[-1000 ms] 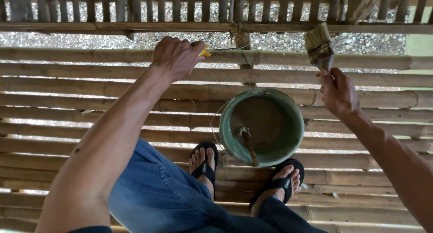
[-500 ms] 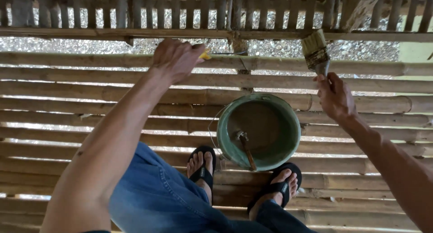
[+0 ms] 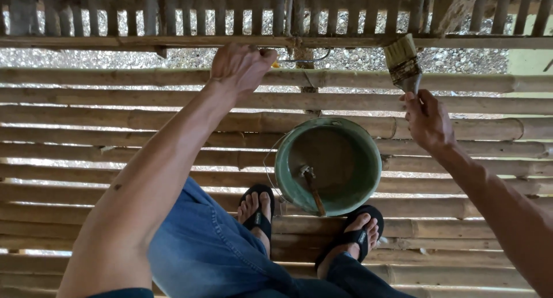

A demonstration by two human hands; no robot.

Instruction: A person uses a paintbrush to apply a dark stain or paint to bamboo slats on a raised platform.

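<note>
From the head view we see our right hand with its fingers clenched on the handle of a paintbrush; its long axis runs nearly upright, bristles pointing to the far edge of the bamboo floor. Our left hand is closed on a thin wire, perhaps with a small yellow tool. The green bucket, a stick inside, sits between the hands, nearer the right, just before our sandalled feet.
</note>
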